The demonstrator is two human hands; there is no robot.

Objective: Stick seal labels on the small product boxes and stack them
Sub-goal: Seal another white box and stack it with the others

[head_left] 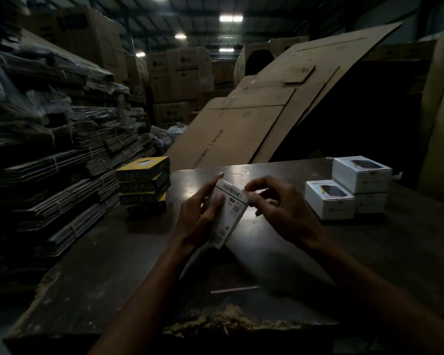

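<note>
Two hands on one small white product box, held tilted just above the dark table, near its middle. Left hand grips the box from the left side: index finger stretched up along the far-left edge, thumb curled across the printed face, other fingers wrapped behind. Right hand has thumb and forefinger pinched together at the box's upper right corner, on a small pale bit that may be the seal label; too small and dim to be sure. Remaining right fingers loosely curled, off the box. Barcode and print visible on the box face.

Right of the hands, well apart: three white boxes with dark windows on top, two stacked at the back, one in front touching them. Left rear corner of the table: stack of yellow-and-black flat boxes. A thin pale strip lies on the table near the chipped front edge.

Beyond the table: a big flattened cardboard sheet leaning, bundles of flat cartons piled at left, large brown cartons at the back under ceiling lights.
</note>
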